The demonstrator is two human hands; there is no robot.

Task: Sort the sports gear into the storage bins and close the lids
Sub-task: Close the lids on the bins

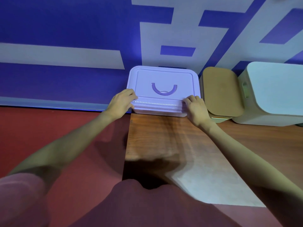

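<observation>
Gripping the lilac bin's lid [164,82] (lid down), left hand [122,102] and right hand [195,107] curled on its front corners

wooden table [164,136]; on it: lilac bin [162,112]; tan-lidded bin [221,117]; pale green bin [270,115]

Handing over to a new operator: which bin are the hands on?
Along the blue-and-white wall stand three bins. It is the leftmost one, with the left hand and right hand at its front corners. Only its lid carries a purple U-shaped handle.

Gym/sports rm: painted blue wall [65,22], red floor [49,128].
</observation>
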